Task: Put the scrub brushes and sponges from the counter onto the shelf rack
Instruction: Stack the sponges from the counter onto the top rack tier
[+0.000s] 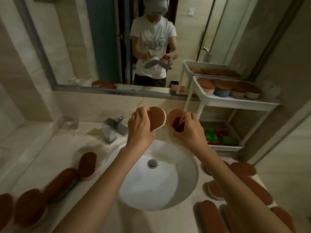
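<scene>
Person stands at the sink (186, 174), both arms out over the basin. Left hand (140, 125) is clamped on a cream-backed brush (157, 119), fingers curled round its left edge, brown bristle face up. Right hand (190, 130) grips a pink-backed brush (175, 119), fingers wrapped over its near end, bristles also up. The two brushes are side by side at 12 o'clock from the drain, just beside each other; can't tell if they touch. Both are held in the air above the counter (42, 157), not on the rack. Shelf rack (235, 102), white, stands at 2 o'clock from the basin against the right wall. Its top tier carries a row of stored brushes (227, 88), bristles up. The lower tier holds green and red items (218, 135), too blurred to name. Left counter brushes (87, 163) run in a line from 9 toward 7 o'clock. Right counter brushes (244, 168) are grouped at 3 to 5 o'clock, partly hidden behind the right forearm. Faucet (112, 130) is at 11 o'clock, with a clear glass (70, 124) further out at 10. Mirror (75, 47) above shows the person holding both brushes.
</scene>
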Tool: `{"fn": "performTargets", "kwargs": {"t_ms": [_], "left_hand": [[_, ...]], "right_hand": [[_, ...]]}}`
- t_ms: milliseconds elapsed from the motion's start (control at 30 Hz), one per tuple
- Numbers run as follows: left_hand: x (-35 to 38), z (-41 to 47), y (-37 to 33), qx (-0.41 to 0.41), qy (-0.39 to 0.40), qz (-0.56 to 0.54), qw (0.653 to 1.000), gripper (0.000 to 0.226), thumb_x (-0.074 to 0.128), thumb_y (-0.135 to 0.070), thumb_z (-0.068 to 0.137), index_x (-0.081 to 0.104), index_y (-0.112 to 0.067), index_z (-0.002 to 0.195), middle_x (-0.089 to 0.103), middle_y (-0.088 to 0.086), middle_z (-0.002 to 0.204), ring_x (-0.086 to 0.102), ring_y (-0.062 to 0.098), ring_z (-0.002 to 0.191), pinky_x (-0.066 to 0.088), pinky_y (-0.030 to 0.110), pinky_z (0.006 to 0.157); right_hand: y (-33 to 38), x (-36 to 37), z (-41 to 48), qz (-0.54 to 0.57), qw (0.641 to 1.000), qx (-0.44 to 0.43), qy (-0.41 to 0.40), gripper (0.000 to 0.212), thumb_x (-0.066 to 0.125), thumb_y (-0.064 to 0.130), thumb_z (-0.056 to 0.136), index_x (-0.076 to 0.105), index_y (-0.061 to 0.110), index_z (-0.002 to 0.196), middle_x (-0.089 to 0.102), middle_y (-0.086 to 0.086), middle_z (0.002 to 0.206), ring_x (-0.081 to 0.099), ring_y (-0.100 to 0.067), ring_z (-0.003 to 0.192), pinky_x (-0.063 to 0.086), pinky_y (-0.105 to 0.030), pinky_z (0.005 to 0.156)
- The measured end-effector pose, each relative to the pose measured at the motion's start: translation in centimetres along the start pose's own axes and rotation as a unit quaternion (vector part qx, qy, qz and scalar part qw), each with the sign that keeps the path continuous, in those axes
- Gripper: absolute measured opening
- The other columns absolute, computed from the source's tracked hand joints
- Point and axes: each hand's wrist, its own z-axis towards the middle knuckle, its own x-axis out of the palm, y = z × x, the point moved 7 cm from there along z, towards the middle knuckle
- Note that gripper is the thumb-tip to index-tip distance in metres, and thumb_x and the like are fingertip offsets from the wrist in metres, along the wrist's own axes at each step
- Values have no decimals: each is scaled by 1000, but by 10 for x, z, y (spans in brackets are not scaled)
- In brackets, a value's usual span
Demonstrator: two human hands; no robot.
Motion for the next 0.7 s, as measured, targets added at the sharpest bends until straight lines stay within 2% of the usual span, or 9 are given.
{"fn": "performTargets", "kwargs": {"t_ms": [67, 133, 267, 367, 433, 533, 633, 700], "left_hand": [[6, 15, -39, 33, -2, -8, 999, 74, 71, -9, 75, 30, -14, 136, 39, 10, 140, 38, 27, 131, 34, 36, 105], [16, 31, -77, 68, 11, -17, 998, 81, 70, -9, 76, 23, -16, 141, 35, 10, 144, 35, 27, 133, 33, 36, 107], [36, 61, -151, 131, 26, -26, 991, 83, 69, -7, 77, 21, -18, 144, 32, 9, 144, 34, 27, 134, 35, 39, 109], [51, 82, -202, 171, 24, -16, 985, 81, 69, -9, 78, 22, -19, 143, 32, 9, 144, 35, 28, 133, 35, 44, 111], [66, 97, -232, 192, 30, -1, 981, 79, 69, -10, 78, 24, -19, 142, 34, 9, 141, 38, 29, 130, 35, 44, 110], [90, 119, -261, 199, 47, 35, 978, 81, 67, -10, 79, 21, -20, 145, 34, 10, 141, 39, 31, 130, 36, 44, 108], [114, 130, -268, 188, 90, 66, 976, 83, 65, -13, 82, 15, -22, 148, 28, 9, 146, 30, 31, 136, 29, 42, 111], [129, 132, -266, 175, 131, 64, 974, 82, 63, -19, 85, 13, -23, 150, 26, 9, 148, 25, 31, 138, 26, 43, 112]], "right_hand": [[-23, -33, 13, -6, 999, -10, -39, 43, 73, 24, 76, 51, 1, 104, 53, -16, 109, 56, -34, 90, 39, -33, 71], [-46, -67, 27, -29, 996, -27, -80, 37, 74, 14, 72, 52, -1, 98, 56, -20, 103, 56, -37, 89, 38, -35, 71], [-98, -126, 53, -48, 989, -28, -135, 36, 72, 3, 69, 52, 1, 99, 56, -18, 112, 50, -34, 112, 39, -39, 94], [-136, -154, 76, -35, 988, -15, -152, 39, 69, -2, 70, 52, 2, 106, 56, -15, 113, 51, -32, 110, 43, -41, 94], [-158, -167, 89, -25, 989, -3, -143, 49, 69, -1, 72, 49, 6, 117, 54, -12, 119, 51, -29, 114, 44, -42, 98], [-187, -178, 106, -16, 993, -9, -118, 68, 69, 4, 76, 37, 10, 135, 47, -11, 134, 43, -27, 128, 36, -43, 110], [-208, -174, 117, -19, 997, -22, -71, 74, 69, 10, 79, 31, 13, 142, 40, -11, 143, 37, -27, 135, 33, -41, 114], [-220, -167, 123, -18, 999, -8, -26, 76, 66, 5, 78, 28, 15, 144, 36, -11, 147, 32, -27, 138, 32, -43, 115]]}}
